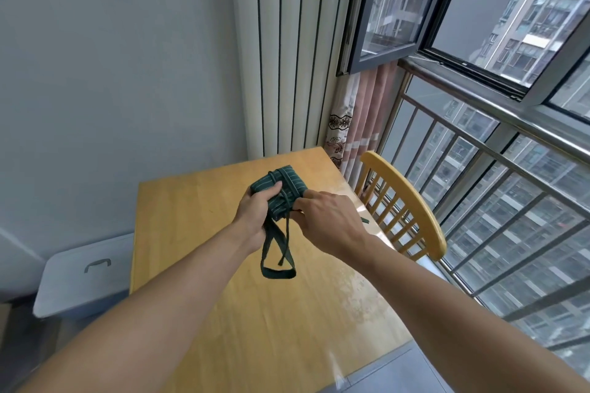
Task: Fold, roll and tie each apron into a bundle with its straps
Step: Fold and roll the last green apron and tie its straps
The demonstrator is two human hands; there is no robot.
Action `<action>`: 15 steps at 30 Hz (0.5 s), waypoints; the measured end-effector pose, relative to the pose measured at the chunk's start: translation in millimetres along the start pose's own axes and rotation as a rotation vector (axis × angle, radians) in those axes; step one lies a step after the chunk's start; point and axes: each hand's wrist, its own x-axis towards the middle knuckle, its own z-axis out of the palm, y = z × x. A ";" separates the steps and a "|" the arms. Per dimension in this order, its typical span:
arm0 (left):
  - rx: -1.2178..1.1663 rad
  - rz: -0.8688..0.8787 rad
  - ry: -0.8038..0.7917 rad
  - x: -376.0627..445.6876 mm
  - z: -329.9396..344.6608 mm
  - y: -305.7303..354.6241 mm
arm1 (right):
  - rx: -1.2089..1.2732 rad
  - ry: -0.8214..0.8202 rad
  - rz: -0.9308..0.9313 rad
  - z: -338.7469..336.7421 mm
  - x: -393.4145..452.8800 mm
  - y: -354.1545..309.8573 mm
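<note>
Here the left hand [255, 210] grips the rolled green striped apron [281, 191]; the right hand [329, 217] pinches its strap [277, 252].

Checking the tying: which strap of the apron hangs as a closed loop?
The wide flat strap hangs looped below the bundle; the thin cord beside it ends loose.

A wooden bench [223, 313] is seen at the centre and lower middle of the frame, with a yellow wooden chair [412, 201] set at its right edge. A pale wall [111, 89] fills the upper left, a white ribbed radiator [287, 57] stands at upper centre, and a white storage box [83, 274] is placed at lower left. Daylight is admitted through windows [479, 9] with a metal railing [479, 185] on the right, where a pink curtain [357, 124] is hung.
</note>
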 end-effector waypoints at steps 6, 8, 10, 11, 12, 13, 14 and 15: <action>0.182 -0.097 0.071 4.7 -32.9 -28.6 | 0.149 -0.205 0.068 26.9 -1.4 -5.5; 0.241 -0.131 0.044 3.7 -45.9 -43.4 | 0.112 -0.293 0.087 41.2 -7.8 -7.4; 0.232 -0.181 0.007 2.6 -52.0 -61.2 | 0.084 -0.342 0.104 58.6 -16.3 -6.7; 0.247 -0.183 0.001 1.6 -51.0 -68.6 | 0.089 -0.344 0.122 63.5 -21.9 -5.3; 0.304 -0.180 0.016 0.1 -48.9 -77.0 | 0.098 -0.343 0.138 66.8 -29.4 -3.0; 0.363 -0.164 0.033 1.6 -49.5 -82.1 | 0.104 -0.334 0.143 69.0 -31.3 -1.7; 0.441 -0.143 0.053 1.2 -37.9 -92.9 | 0.110 -0.329 0.150 68.8 -41.0 10.9; 0.514 -0.120 0.086 2.1 -40.1 -96.4 | 0.123 -0.331 0.145 70.6 -41.3 11.7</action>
